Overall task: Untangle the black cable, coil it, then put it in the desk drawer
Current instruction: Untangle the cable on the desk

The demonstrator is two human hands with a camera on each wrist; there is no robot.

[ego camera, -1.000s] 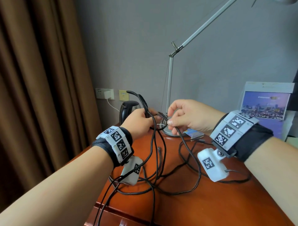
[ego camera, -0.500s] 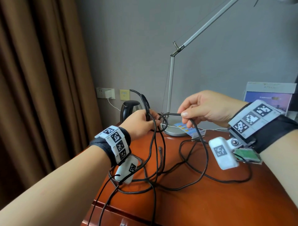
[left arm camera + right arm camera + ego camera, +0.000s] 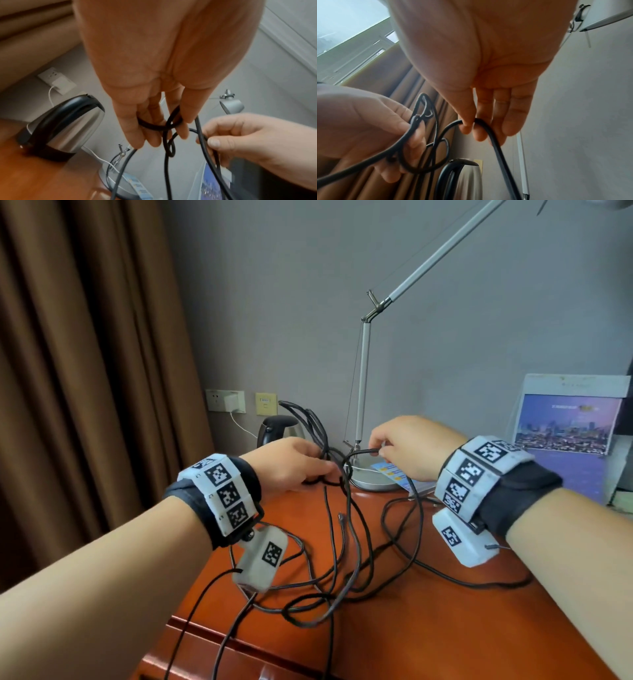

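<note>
**Both hands hold the knotted black cable above the counter**

At the far left hang brown curtains, and beside them on the grey wall sits a white socket with a charger plugged in. A steel kettle with a black handle stands at the far left corner of the counter, a reddish wooden top.

The left hand is raised over the counter, its grip closed around the black cable: the fingers curl through a small loop of it, and a bent bundle of strands rises above the hand in front of the kettle. Just right of this hand the cable crosses itself in a loose knot, plain in the left wrist view.

From the knot a short span runs right to the right hand, whose thumb and forefinger pinch the strand; its other fingers are only lightly bent. The two hands are near each other, not touching.

Below them the rest of the cable lies in tangled loops across the counter, several strands dropping over its near edge.

Behind the right hand stands the round base of a silver desk lamp, a printed card lying against it. At the far right a brochure with a city picture leans upright.
</note>
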